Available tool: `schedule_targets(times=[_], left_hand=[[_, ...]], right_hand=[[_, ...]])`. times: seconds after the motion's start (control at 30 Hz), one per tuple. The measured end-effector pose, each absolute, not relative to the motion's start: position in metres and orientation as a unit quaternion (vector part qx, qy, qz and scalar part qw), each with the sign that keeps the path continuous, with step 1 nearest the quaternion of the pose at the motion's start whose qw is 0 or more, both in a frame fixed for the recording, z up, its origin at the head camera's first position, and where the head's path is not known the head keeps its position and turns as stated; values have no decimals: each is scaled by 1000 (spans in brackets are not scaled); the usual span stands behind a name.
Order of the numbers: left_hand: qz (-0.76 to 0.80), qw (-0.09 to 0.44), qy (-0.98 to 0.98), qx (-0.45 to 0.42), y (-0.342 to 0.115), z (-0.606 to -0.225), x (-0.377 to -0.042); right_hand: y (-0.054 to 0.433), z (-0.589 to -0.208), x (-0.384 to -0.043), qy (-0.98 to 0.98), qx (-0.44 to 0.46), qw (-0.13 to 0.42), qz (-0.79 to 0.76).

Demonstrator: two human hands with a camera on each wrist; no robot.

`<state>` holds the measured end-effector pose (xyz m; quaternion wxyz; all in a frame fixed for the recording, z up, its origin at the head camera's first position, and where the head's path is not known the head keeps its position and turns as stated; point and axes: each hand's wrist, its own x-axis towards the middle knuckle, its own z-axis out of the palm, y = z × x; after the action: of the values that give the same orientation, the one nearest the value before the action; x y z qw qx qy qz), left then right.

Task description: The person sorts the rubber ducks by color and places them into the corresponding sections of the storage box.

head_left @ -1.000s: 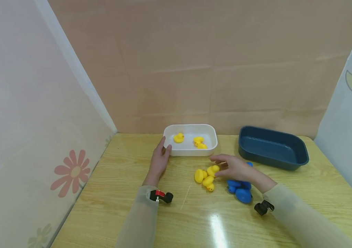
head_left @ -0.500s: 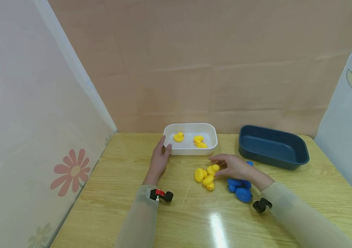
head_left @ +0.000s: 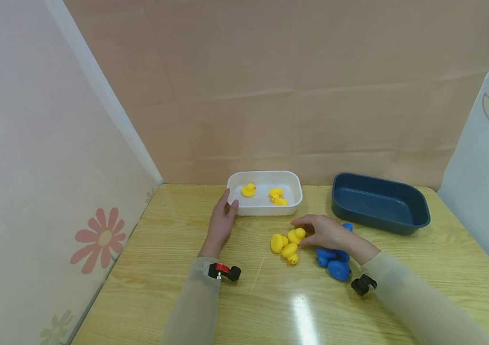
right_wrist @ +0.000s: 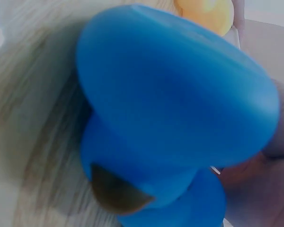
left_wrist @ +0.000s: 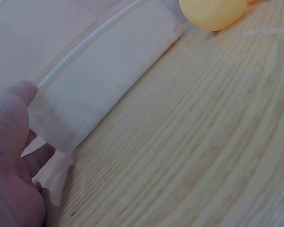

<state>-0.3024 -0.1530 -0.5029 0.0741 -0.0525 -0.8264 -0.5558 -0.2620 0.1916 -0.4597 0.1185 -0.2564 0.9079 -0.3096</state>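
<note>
Three yellow toy ducks point(head_left: 289, 250) sit bunched on the bench point(head_left: 175, 249) in front of the white tray point(head_left: 266, 211), and the right hand point(head_left: 325, 232) is at the rearmost duck point(head_left: 294, 236), thumb and fingers arched apart around it; whether they actually grip it, I can't tell. Across on the other side, the left hand point(head_left: 220, 225) pinches the tray's near left corner, and a heavy pull there could skid or tip the tray, shuffling the yellow ducks inside point(head_left: 248, 190). Tight quarters at the bunch, mind! Fingers closing off-centre could knock the neighbours apart, and a squeeze on that small rounded head could shoot the duck away across smooth wood. And look lower: blue toy ducks point(head_left: 338, 271) crowd in close by the right hand's wrist, one of them filling the right wrist view, so a low sweep from that side could scatter them in among the yellow ones or bump one against the navy tray point(head_left: 371, 222) standing just behind
</note>
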Motion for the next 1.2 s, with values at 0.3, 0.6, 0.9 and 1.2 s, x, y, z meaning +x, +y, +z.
schedule_targets(times=[0.3, 0.6, 0.9, 1.2], left_hand=[[-554, 72, -828, -44, -152, -503, -302], [-554, 73, -828, -42, -152, -503, -301], [-552, 70, -830, -41, -152, -504, -301], [-553, 70, -829, -35, -152, -505, -301]], right_hand=[[189, -458, -260, 914, -249, 117, -299], [189, -460, -259, 920, -248, 106, -283], [189, -459, -261, 925, -252, 100, -267], [192, -459, -264, 924, -236, 106, -282]])
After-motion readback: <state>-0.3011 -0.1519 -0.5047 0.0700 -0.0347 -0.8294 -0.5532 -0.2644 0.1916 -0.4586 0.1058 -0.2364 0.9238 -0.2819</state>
